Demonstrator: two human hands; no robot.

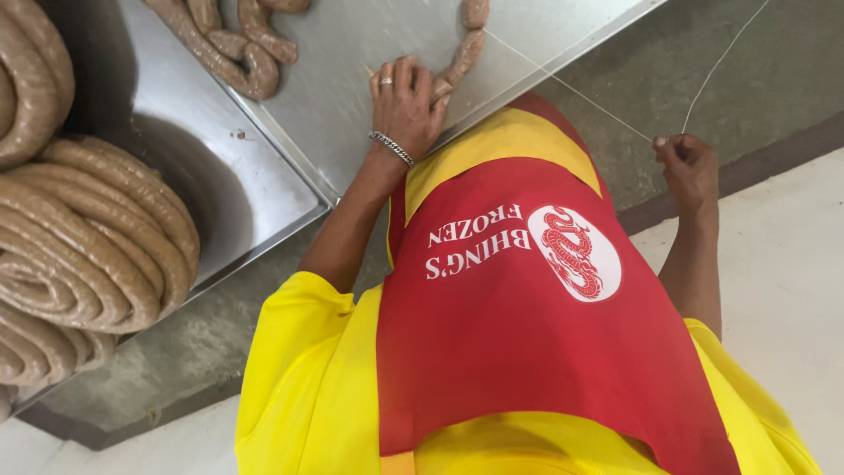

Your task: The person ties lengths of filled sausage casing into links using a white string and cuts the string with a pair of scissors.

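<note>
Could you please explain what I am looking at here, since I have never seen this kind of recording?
There is one picture, taken by a camera on a person's head and looking down over their red apron at their two bare hands. The left hand, which wears a ring and a bracelet, rests on the end of a sausage link on a steel tray. The right hand pinches a thin string that runs taut to that link. More tied links lie further along the tray, and a coil of untied sausage lies to the left.
</note>
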